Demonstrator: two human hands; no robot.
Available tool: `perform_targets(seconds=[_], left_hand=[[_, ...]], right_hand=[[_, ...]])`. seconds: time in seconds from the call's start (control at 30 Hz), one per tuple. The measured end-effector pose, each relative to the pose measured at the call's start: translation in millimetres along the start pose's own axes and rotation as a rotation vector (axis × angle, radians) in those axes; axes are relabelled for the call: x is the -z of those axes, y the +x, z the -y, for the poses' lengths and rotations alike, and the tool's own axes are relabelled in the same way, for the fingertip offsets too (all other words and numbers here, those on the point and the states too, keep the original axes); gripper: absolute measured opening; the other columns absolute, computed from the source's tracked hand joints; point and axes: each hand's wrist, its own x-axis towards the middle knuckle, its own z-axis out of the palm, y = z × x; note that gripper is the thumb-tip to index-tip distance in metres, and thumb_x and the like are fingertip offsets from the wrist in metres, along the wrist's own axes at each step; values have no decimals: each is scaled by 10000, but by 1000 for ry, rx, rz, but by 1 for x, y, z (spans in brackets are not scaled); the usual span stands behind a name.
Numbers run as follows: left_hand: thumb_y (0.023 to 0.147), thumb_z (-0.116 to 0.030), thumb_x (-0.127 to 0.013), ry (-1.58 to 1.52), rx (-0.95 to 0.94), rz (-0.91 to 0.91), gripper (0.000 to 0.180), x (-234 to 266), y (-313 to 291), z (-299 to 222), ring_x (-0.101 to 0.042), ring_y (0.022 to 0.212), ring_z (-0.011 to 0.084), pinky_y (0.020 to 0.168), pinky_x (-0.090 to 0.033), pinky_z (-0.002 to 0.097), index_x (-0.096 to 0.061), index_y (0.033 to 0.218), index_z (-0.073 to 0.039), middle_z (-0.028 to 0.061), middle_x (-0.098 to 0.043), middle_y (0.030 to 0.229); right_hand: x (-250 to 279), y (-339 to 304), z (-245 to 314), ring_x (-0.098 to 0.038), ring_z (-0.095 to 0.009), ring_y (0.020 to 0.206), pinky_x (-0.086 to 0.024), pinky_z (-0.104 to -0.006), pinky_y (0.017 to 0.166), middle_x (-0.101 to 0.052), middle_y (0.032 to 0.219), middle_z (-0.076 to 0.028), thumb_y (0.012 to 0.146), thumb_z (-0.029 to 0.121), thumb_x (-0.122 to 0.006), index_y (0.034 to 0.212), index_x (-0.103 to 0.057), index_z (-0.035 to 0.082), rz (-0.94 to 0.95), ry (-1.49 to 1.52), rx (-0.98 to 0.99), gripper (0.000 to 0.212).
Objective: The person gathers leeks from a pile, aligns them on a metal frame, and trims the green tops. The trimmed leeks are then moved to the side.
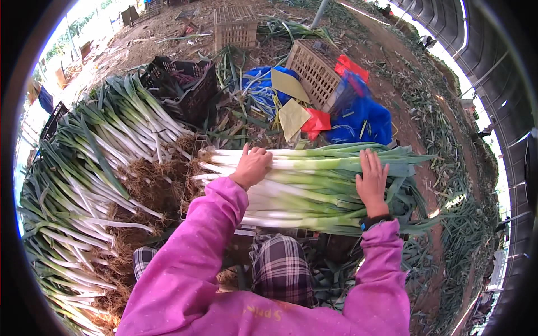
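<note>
- Leek bundle (314,193) laid crosswise before plaid knee (282,266), stalks roughly parallel.
- Left hand (255,167) rested open on white part, right hand (372,182) spread on green: bundle presumably steadied flat.

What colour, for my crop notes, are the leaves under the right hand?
The leaves are green; head view.

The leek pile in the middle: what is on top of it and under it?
The left hand rests on white stems, the right hand on the green part. The leeks mostly hide whatever is underneath; I cannot identify it.
</note>
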Motion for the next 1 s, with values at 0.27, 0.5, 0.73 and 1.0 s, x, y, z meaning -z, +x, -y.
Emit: perform_targets(seconds=[0.27,0.5,0.73,1.0], left_hand=[[827,-238,-642,-243,-182,-152,269,32,-96,-17,-579,804,314,707,-472,415,-569,1039,-90,107,-565,868],[851,-288,-623,-223,-108,-160,325,5,-148,-28,-587,923,282,808,-458,397,-608,1148,-157,83,-611,991],[803,-244,-630,-145,70,-40,395,-11,-170,-36,-546,1056,264,900,-402,415,-567,1188,-189,55,-596,1119],[808,-293,-619,-103,71,-67,351,-16,-176,-25,-564,1015,256,890,-404,402,-591,1144,-194,46,-610,1069]], right_hand=[[63,2,8,-524,-293,1086,-338,-496,1033,-579,1079,-58,661,185,-723,1166,-584,153,414,165,307,524],[49,-74,24,-548,-272,992,-401,-404,880,-602,957,-63,686,302,-729,1043,-646,133,550,324,272,404],[38,-84,36,-550,-271,975,-391,-417,861,-605,943,-57,654,340,-773,1011,-640,137,534,304,253,432],[25,-96,63,-535,-296,914,-394,-424,799,-555,883,-76,626,300,-804,915,-605,142,472,165,247,384]])
